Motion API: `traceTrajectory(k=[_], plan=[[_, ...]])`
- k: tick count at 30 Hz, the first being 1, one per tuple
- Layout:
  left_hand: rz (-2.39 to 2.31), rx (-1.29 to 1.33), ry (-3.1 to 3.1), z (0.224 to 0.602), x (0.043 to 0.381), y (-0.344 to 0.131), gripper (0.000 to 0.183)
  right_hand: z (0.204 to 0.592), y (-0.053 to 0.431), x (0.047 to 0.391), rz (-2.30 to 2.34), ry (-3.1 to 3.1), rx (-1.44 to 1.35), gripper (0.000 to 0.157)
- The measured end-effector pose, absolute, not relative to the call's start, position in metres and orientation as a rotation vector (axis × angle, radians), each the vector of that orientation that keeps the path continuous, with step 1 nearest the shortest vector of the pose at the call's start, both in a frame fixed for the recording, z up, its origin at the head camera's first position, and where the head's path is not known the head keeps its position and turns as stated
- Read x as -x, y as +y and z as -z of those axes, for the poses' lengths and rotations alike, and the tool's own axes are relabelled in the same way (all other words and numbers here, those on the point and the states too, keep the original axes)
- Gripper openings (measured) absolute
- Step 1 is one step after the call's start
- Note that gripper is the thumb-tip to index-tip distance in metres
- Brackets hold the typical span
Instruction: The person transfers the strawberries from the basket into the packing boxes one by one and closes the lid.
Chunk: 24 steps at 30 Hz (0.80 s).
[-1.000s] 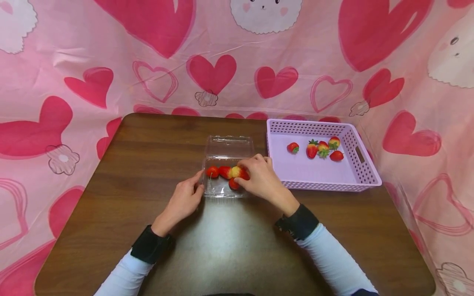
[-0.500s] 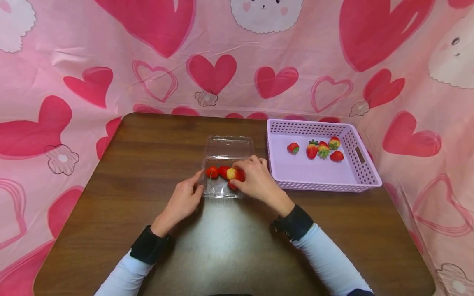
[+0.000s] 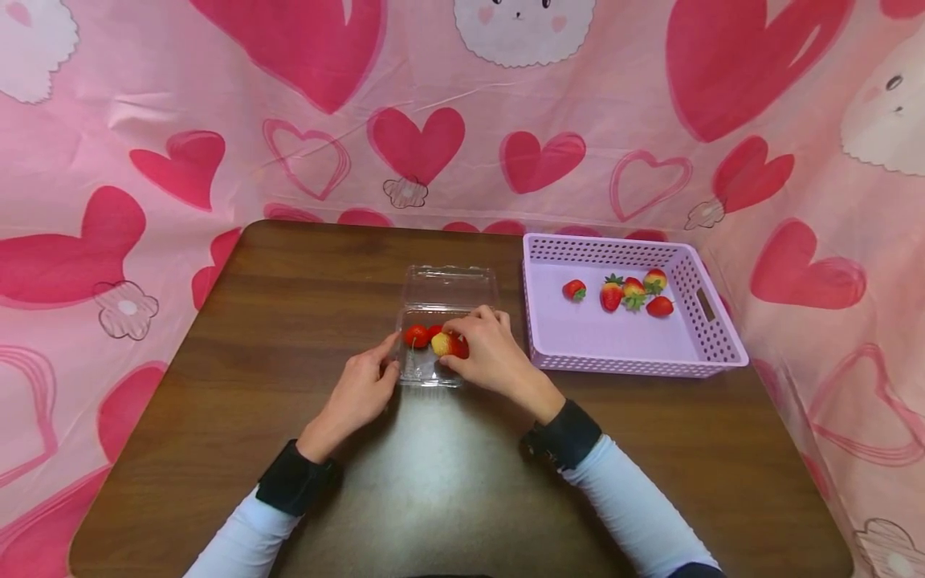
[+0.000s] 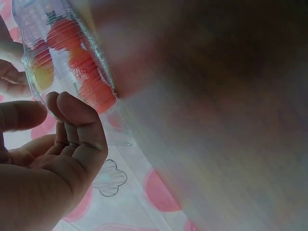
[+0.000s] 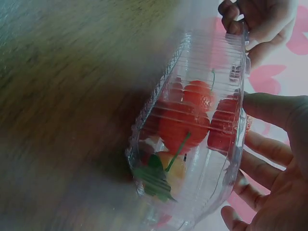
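Note:
A clear plastic clamshell box (image 3: 426,377) sits on the table with its lid (image 3: 450,286) folded back. Inside along its far side lie several red strawberries (image 3: 416,335), seen through the wall in both wrist views. My right hand (image 3: 495,349) pinches a yellow-tipped red strawberry (image 3: 444,345) between thumb and fingers, over the near half of the box. That strawberry also shows in the left wrist view. At the box's left rim my left hand (image 3: 364,384) holds on, thumb (image 4: 24,115) and fingers close together at the plastic edge.
A lilac perforated basket (image 3: 614,364) stands at the back right with several strawberries (image 3: 610,296) in it, some with green leaves. The brown wooden table (image 3: 311,281) has a rounded edge. A pink heart-printed cloth (image 3: 303,64) hangs behind and at both sides.
My right hand has moved left and slightly nearer with the yellow-tipped strawberry, bringing it toward the middle of the box. My left hand stays at the left rim.

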<state>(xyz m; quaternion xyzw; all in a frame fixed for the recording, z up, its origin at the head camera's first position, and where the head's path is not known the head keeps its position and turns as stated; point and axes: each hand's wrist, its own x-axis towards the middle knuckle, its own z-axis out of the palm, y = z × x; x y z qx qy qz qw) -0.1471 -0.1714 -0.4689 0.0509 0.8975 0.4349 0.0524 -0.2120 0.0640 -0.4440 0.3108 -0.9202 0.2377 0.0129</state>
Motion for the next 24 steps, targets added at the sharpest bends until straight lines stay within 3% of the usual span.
traceTrajectory(k=[24], plan=[[-1.341, -0.157, 2.702, 0.471, 0.147, -0.171, 0.057, 0.451, 0.044, 0.217, -0.653, -2.931, -1.059, 0.047]])
